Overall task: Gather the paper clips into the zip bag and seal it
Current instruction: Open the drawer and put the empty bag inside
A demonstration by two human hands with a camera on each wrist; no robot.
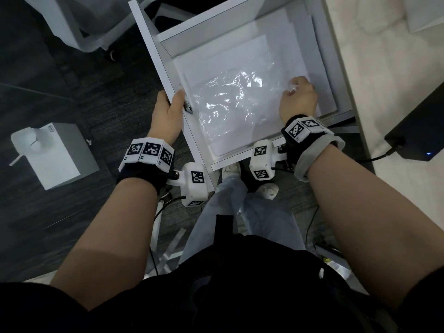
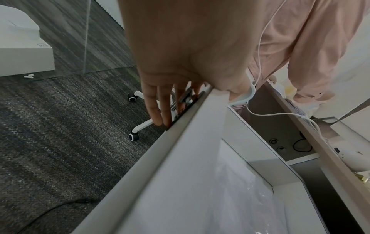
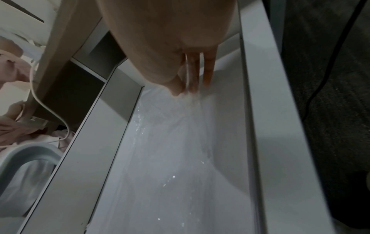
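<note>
Forearms reach down to an open drawer (image 1: 153, 56). Left hand (image 1: 168, 109) grips its side wall, likely steadying it, while right hand (image 1: 299, 97) pinches the zip bag (image 1: 230, 104) lying inside, to lift it. No paper clips visible.

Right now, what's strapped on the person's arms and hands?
Left hand and right hand are bare. Each wrist carries a black band with white square-coded marker blocks and a white camera pod, with thin black cables. Black short sleeves.
</note>
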